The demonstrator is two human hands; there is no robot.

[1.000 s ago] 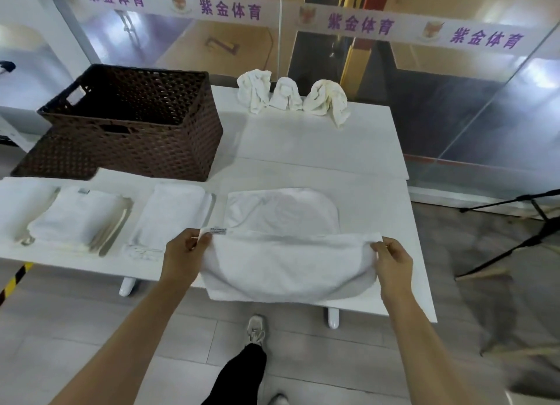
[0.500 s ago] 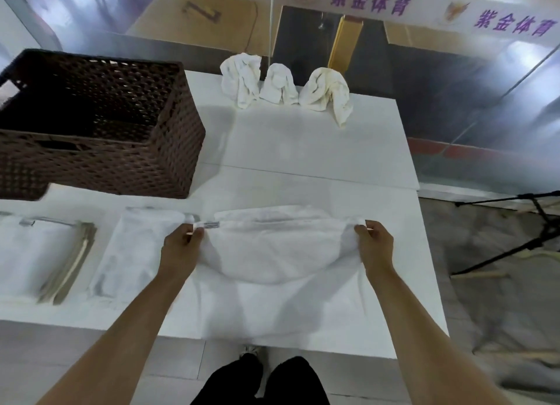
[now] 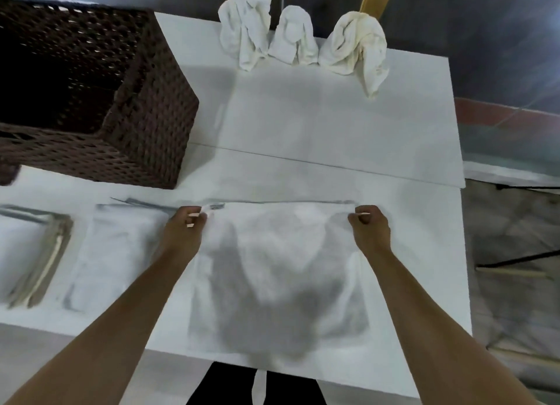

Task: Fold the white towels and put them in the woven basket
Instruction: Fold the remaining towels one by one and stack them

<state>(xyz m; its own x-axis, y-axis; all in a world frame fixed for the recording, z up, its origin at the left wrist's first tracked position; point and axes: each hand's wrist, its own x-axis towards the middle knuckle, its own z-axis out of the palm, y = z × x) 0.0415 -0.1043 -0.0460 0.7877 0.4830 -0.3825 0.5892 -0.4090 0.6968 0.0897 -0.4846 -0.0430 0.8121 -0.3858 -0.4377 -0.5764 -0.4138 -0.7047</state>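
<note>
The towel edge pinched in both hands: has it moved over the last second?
Yes. The towel edge went away from the person, toward the rolled towels.

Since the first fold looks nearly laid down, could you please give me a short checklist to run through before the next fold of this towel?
1. Left hand pinches the far left corner of the flat white towel: ok.
2. Right hand pinches the far right corner: ok.
3. Far edge lies straight between the hands: ok.
4. Layers lined up underneath: cannot tell, blurred and shadowed.
5. Bare white table beyond the towel for smoothing: ok.
6. Dark brown woven basket stands open-topped, far left: ok.
</note>
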